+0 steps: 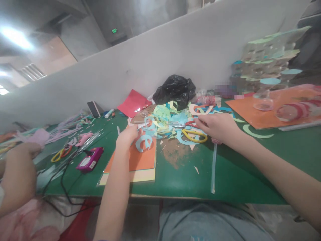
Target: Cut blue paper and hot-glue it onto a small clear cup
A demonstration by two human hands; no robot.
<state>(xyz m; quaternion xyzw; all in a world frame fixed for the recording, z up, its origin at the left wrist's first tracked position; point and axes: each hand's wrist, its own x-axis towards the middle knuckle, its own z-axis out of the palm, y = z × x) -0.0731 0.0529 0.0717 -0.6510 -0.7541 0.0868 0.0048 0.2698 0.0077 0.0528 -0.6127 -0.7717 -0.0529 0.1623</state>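
Observation:
My left hand (127,135) rests with curled fingers on the far edge of an orange paper sheet (140,158), beside a light blue paper cut-out (144,140); what its fingers hold I cannot make out. My right hand (217,126) is closed at the red handle of a pair of scissors (188,124), whose blades point left into a heap of blue, green and yellow paper scraps (165,121). A second pair of scissors with yellow handles (194,135) lies just under my right hand.
The green table (225,174) carries a clear tube (213,167), a magenta device (89,159) with black cable, a black bag (175,89), a red sheet (132,103), a phone (93,109) and an orange board (271,110). Another person's hand (21,157) works at the left.

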